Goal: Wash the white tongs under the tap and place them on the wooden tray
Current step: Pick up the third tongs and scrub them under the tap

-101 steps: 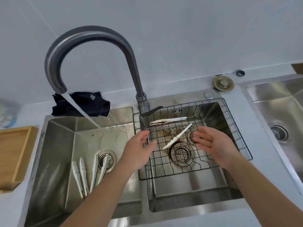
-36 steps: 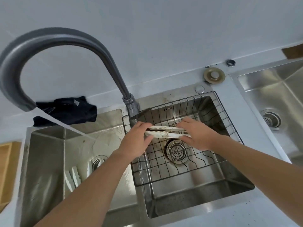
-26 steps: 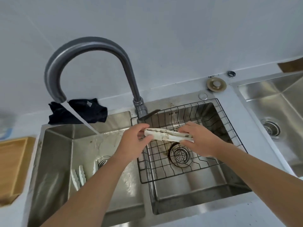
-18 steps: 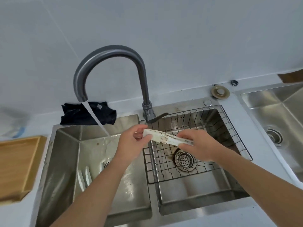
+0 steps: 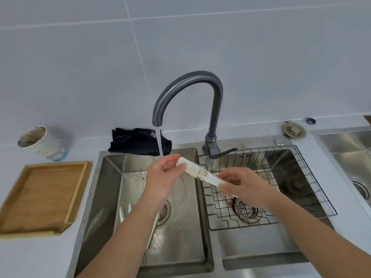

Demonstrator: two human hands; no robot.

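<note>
I hold a pair of white tongs [image 5: 197, 171], speckled with dark dirt, above the divider between the two sink basins. My left hand [image 5: 163, 175] grips the upper left end, and my right hand [image 5: 244, 184] grips the lower right end. The grey curved tap [image 5: 192, 93] runs; its stream [image 5: 159, 142] falls onto my left hand's fingers by the tongs' end. The empty wooden tray [image 5: 43, 194] lies on the counter to the left of the sink.
More white tongs [image 5: 125, 211] lie in the left basin [image 5: 112, 197], mostly hidden by my left arm. A wire rack [image 5: 313, 189] sits in the right basin. A dark cloth [image 5: 138, 140] and a dirty cup [image 5: 38, 141] stand behind. Another sink [image 5: 349, 153] is at far right.
Both hands lifted the dirty tongs off the wire rack and carried them left and up to the running water. The stream now lands on my left hand's fingers.
</note>
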